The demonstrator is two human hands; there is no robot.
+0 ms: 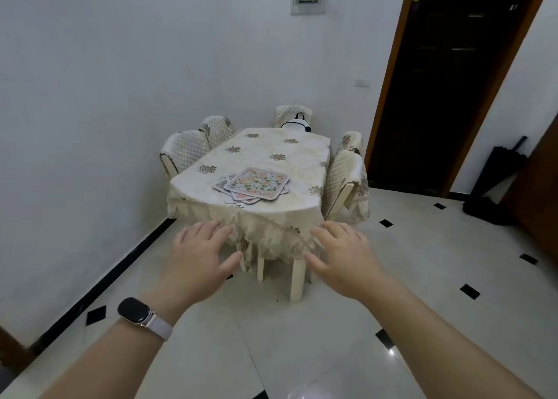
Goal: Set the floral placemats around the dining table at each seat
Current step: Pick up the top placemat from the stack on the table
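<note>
We see the tabletop (265,152) covered by a cream tablecloth (271,232) with brown flower motifs, its lacy edge hanging down the sides. On the cloth, toward the near end, lies a loose, fanned pile of floral placemats (256,183), the top one skewed over those beneath. The table's pale legs stand on a glossy light-tiled floor (302,332) with small black diamond insets.

**Placemats stacked at the table's near end**

The dining table (271,157) runs lengthwise ahead, its left side near the wall. The placemats (252,187) lie in a loose stack on its near end. Two left chairs (184,154) flank one side and two right chairs (344,175) the other. The far chair (290,116) holds a bag (297,123). A doorway (447,90) stands behind, to the right. The left hand (199,256) and right hand (341,253) hover apart before the near edge.
</note>
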